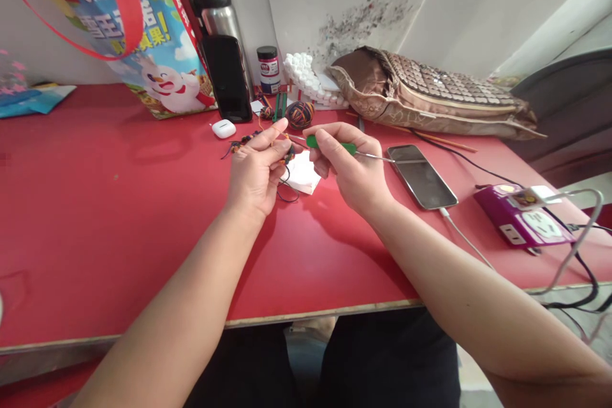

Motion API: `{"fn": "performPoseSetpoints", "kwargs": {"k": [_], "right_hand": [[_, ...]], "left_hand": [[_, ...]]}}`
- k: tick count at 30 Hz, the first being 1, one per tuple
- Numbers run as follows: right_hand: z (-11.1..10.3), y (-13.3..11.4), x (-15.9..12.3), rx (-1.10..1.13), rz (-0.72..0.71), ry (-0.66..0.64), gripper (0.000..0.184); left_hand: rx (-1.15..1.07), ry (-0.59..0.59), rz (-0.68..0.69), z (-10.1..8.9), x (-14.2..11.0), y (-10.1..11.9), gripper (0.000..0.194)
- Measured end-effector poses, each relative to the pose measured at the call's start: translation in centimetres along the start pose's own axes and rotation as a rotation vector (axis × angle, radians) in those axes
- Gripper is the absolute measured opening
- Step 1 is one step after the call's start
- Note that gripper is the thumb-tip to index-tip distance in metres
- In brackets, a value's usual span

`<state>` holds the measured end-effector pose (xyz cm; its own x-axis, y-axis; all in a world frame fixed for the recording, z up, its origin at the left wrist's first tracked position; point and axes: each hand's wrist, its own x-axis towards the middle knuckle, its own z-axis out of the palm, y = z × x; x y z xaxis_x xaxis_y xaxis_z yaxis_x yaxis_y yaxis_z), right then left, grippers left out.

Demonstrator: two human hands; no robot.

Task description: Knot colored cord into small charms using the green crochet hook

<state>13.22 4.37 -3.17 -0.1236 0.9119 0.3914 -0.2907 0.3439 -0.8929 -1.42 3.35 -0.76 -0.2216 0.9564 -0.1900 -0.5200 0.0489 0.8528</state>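
My left hand (257,172) is closed on a small piece of multicoloured crochet work (289,152) in orange and dark yarn, partly hidden by the fingers. A strand of orange yarn runs up over its index finger. Between the fingers of my right hand (351,162) is a crochet hook (351,148) with a green grip and thin metal ends. One metal end points at the crochet work; the other reaches right, over the phone's corner. Just beyond the hands lies a ball of multicoloured yarn (301,115). Loose dark yarn hangs below my left hand, beside a white paper piece (303,173).
At the back stand a printed bag (176,80), a steel flask (224,19), an upright black phone (228,80) and a small jar (268,70). A white earbud case (223,129) lies left. On the right are a charging phone (422,177), a purple power strip (521,217) and a brown cushion (430,92).
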Motion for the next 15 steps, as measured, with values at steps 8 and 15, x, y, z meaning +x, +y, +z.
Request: {"fn": "performPoseSetpoints", "kwargs": {"k": [8, 15], "right_hand": [[0.7, 1.5, -1.0, -0.224, -0.161, 0.036, 0.033], [0.8, 1.4, -1.1, -0.154, -0.209, -0.02, 0.037]], "left_hand": [[-0.027, 0.052, -0.035, 0.3, -0.4, -0.1, 0.022], [-0.112, 0.024, -0.159, 0.0, -0.1, 1.1, 0.019]]}}
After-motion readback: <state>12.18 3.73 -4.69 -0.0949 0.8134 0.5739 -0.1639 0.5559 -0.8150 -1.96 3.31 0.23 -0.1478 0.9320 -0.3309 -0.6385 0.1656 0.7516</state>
